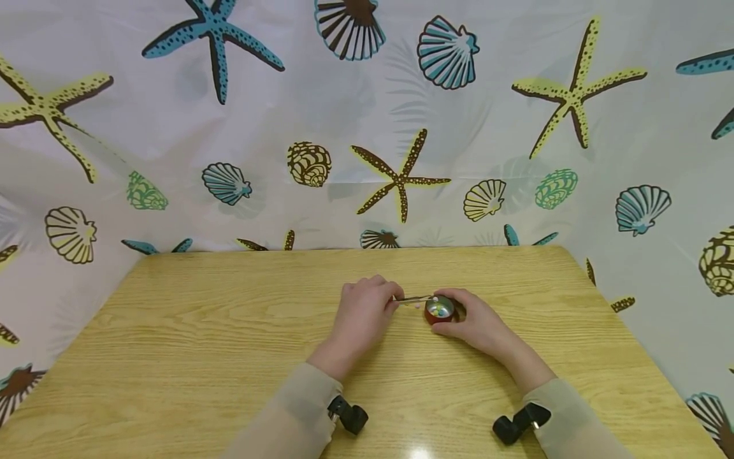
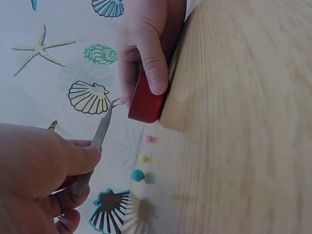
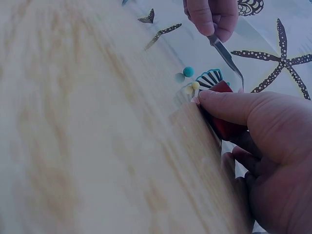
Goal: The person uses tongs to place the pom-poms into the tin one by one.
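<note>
My left hand [image 1: 367,312] pinches a pair of metal tweezers [image 2: 101,131] with a bent tip. At that tip, over the rim of a small round red dish [image 1: 439,310], there is a tiny pale pink ball [image 2: 122,101]. My right hand [image 1: 478,322] holds the dish on the table, thumb and fingers round its sides. Inside its silvery bowl lie several small coloured balls [image 1: 440,312]. On the table beside the dish are a pink ball [image 2: 149,139], a yellow ball [image 2: 143,158] and a teal ball [image 2: 138,175], in a row in the left wrist view.
The wood-grain table [image 1: 218,331] stretches to both sides of the hands. Behind it hangs a white cloth [image 1: 355,108] printed with starfish and shells, which also runs along the sides. Black wrist cameras [image 1: 348,414] sit on both sleeves.
</note>
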Motion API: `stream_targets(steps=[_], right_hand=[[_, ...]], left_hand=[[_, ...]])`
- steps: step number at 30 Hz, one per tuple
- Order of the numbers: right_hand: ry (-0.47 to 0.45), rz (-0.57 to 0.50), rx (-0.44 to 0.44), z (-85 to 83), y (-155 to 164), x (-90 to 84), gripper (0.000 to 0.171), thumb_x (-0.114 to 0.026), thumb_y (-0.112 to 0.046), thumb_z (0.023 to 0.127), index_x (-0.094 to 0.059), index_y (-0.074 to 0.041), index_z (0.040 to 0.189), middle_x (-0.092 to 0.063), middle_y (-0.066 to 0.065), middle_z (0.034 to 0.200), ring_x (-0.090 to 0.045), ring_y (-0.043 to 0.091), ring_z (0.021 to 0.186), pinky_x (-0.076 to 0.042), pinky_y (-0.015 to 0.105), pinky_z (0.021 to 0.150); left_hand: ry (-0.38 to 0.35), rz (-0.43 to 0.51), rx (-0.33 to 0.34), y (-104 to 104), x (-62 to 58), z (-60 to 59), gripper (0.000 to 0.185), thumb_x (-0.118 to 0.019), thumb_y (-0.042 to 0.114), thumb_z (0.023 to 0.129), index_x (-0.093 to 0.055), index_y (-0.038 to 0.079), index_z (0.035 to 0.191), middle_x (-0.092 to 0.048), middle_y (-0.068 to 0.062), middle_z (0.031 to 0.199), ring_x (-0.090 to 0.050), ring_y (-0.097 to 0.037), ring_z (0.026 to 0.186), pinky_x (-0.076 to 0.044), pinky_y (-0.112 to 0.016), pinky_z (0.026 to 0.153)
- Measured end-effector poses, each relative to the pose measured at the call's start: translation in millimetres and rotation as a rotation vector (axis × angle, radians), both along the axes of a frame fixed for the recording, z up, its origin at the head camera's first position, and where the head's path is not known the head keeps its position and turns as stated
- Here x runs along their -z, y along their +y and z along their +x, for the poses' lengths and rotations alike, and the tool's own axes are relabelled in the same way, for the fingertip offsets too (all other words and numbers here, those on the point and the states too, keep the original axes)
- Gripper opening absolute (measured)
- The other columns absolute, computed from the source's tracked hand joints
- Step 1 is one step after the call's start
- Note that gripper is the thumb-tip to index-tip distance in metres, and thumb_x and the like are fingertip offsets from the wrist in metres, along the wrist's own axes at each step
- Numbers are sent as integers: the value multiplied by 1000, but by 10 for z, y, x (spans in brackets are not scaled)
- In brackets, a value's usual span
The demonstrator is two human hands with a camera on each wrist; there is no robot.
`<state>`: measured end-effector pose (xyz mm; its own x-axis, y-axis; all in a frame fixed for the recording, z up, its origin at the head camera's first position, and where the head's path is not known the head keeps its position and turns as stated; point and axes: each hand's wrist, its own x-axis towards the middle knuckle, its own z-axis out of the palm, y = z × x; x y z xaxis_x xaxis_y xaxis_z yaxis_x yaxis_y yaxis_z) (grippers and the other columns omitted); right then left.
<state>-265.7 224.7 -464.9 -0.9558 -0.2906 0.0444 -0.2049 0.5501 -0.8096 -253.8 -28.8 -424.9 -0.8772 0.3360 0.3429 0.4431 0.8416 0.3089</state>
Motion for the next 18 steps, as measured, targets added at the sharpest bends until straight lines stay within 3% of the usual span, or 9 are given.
stream_targets(steps=[18], right_hand=[[1,0,3,-3,1,4,64,-90,-25,97,-63,-11,153,-61,16,154,-52,40,148,-36,63,123]], left_hand=[[-14,-37,-3,76,84,8,9,-79,17,105,-82,22,112,-73,3,105,-67,-23,96,-47,-52,97]])
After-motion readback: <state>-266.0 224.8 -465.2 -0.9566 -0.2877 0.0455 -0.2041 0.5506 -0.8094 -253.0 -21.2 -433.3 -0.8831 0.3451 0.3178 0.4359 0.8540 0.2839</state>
